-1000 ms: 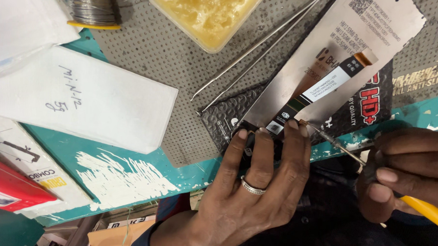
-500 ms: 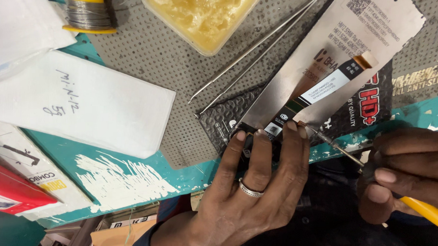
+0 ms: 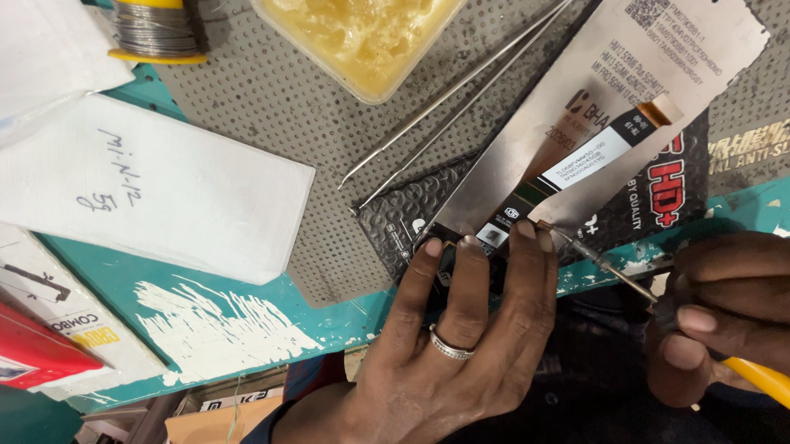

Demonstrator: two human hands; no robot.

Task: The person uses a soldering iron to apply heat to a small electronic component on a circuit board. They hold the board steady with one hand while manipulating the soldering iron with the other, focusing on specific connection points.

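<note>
Left hand [image 3: 445,344], ring on one finger, lies flat with fingers spread and closed on nothing; three fingertips [image 3: 467,245] press down the near end of a silvery display panel [image 3: 585,107] where its dark flex cable [image 3: 579,165] runs out. The panel lies diagonally, near end at the bench edge, far end up right, half on a black bubble-textured pouch [image 3: 404,217].

Right hand [image 3: 736,314] is clamped round a yellow-handled soldering iron [image 3: 775,387]. Its thin metal tip [image 3: 583,247] sits at the panel's near corner, just beside the left ring-side fingertip. Can't tell whether the tip touches the flex or the finger.

Around it: grey perforated anti-slip mat [image 3: 302,137], long tweezers [image 3: 469,77] lying on the mat beside the panel, tub of yellow flux paste [image 3: 369,28] at top, solder wire spool [image 3: 151,28] top left, white sheet with handwriting [image 3: 172,196] left, a red-and-white box [image 3: 28,353] at the teal bench edge [image 3: 239,318].

Risks as I read it:
- Tip is right next to a bare fingertip. A small slip means a burn.
- Flex and panel backing look thin; dwelling too long could scorch them or lift pads.
- Pouch underneath is plastic and soft. Heat could melt it, and the uneven support could let the panel rock under finger pressure.
- The near end sits at the bench edge, so easing the fingers off may let the panel slide off.
</note>
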